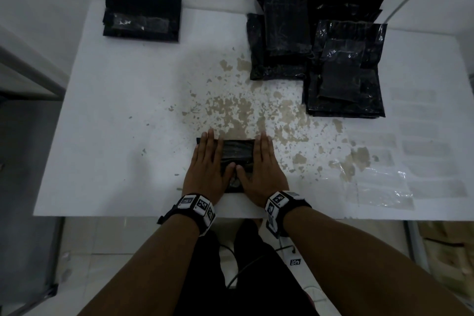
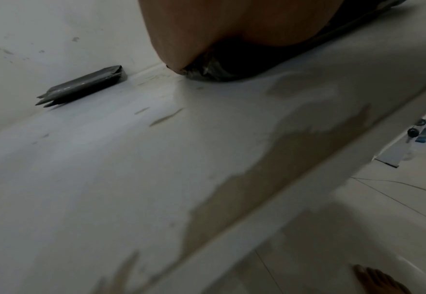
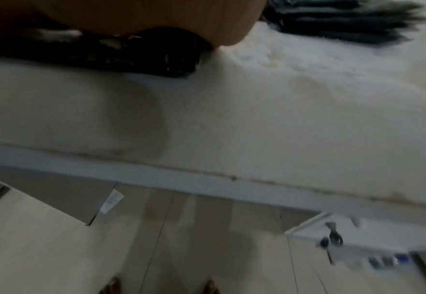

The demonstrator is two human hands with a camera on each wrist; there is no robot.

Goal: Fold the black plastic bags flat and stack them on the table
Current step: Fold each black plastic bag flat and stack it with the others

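a: table (image 1: 107, 120) first: white, worn brown patches at its centre. unfolded black bags (image 1: 318, 51) sprawl at 1 o'clock, the finished stack (image 1: 141, 15) sits at 11 o'clock, and a clear plastic sheet (image 1: 382, 187) lies at 4 o'clock.

b: and the folded bag (image 1: 237, 152) in work?

a: at 6 o'clock, near the front edge. left hand (image 1: 206, 167) and right hand (image 1: 261, 165) both lie flat on it, fingers straight, thumbs nearly meeting. pressing, not gripping.

b: what could go wrong?

a: i judge slick plastic may spring open once the palms lift, since trapped air pushes the folds apart. uneven pressure could also slide it toward the near edge. and carrying it loosely to 11 o'clock could skew the stack.
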